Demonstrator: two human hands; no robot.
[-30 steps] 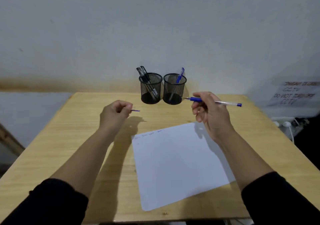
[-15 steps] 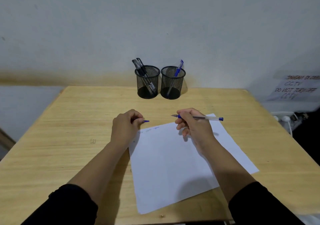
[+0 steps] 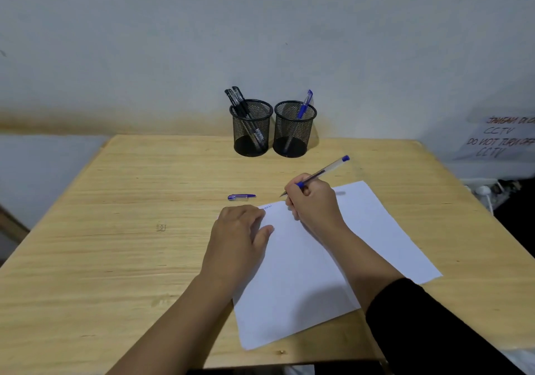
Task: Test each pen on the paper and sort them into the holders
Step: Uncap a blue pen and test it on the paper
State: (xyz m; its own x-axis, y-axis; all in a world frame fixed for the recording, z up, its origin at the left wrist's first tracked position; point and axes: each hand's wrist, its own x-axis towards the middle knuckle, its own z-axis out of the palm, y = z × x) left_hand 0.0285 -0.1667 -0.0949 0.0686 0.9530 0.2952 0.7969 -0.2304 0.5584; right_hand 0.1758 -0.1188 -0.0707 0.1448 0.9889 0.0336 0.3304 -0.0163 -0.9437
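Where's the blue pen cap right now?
In the head view, the blue pen cap lies loose on the wooden table, just beyond the left hand and the paper's far left corner, nearer than the mesh holders.

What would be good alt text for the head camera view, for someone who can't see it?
A person's right hand grips a clear-barrelled blue pen over a white paper sheet while the left hand presses it flat on a light wooden table. A blue pen cap lies nearby; two black mesh holders behind hold pens.
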